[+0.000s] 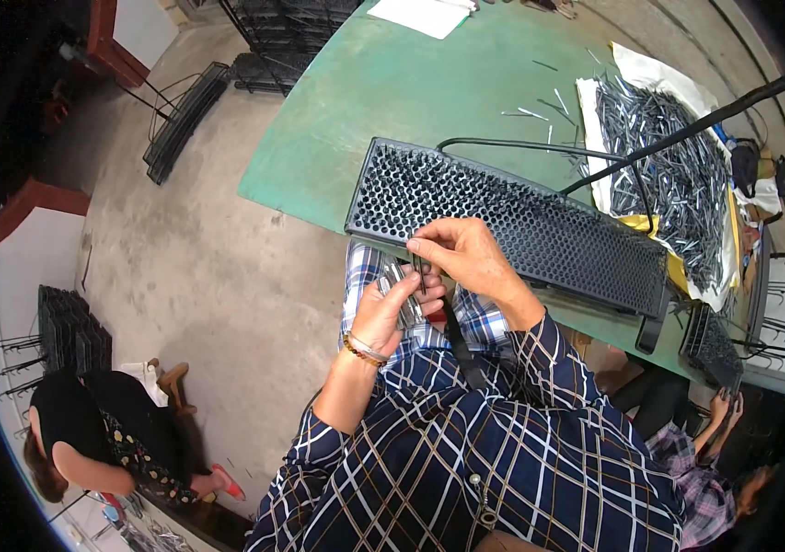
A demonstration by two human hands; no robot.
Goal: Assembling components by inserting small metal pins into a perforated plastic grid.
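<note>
In my left hand lies a bunch of slim metal strips, silvery and dark, with the fingers wrapped round it. Just above it, thumb and forefinger of my right hand pinch one thin dark strip; its lower end is close to the bunch. Both hands are in front of the near left edge of a long black rack full of round holes. Dark upright pieces fill many holes at its left end, and the right part shows bare holes. The rack lies tilted on the green table's edge.
The green table carries an open white sack heaped with strips at right; a few lie loose. A black rod arches above the rack. Racks stand at left. Co-workers sit at lower left and lower right.
</note>
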